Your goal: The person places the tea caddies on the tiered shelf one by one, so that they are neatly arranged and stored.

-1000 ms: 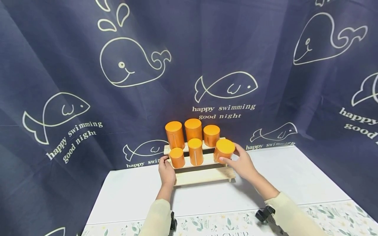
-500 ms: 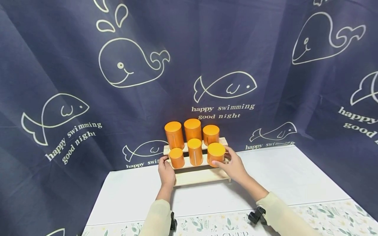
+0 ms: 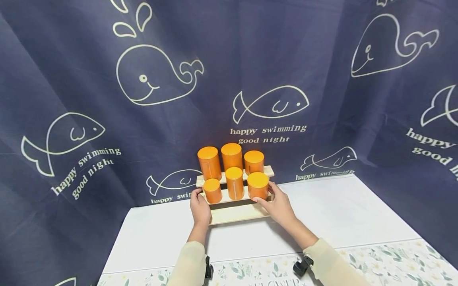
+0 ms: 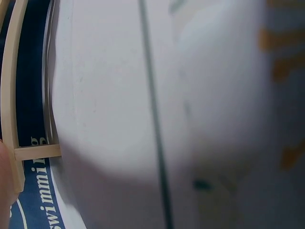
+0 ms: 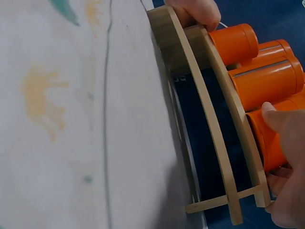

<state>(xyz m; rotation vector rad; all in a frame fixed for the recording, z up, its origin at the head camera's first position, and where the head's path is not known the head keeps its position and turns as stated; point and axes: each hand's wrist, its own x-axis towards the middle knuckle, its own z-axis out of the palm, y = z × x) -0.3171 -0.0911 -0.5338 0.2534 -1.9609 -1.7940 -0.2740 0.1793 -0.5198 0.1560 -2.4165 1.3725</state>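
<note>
A three-tier wooden rack (image 3: 237,214) stands at the back of the table. My left hand (image 3: 200,209) grips its left end; a bit of that hand (image 4: 5,176) shows beside the wood in the left wrist view. On the middle tier, at the right, my right hand (image 3: 280,207) holds a squat orange canister (image 3: 257,187), thumb in front, other fingers around its far side. In the right wrist view this canister (image 5: 272,145) sits right at the shelf's surface. Beside it stand a slim canister (image 3: 234,186) and a short canister (image 3: 213,192).
The top tier carries a tall canister (image 3: 209,165), a second tall canister (image 3: 231,155) and a shorter canister (image 3: 254,162). Behind the rack hangs a dark blue curtain (image 3: 200,123) with whale and fish prints. A white cloth (image 3: 322,206) with a floral front border covers the table.
My right hand has brought the squat canister leftward and down onto the right part of the middle tier, beside the slim one. My left hand stays on the rack's left end.
</note>
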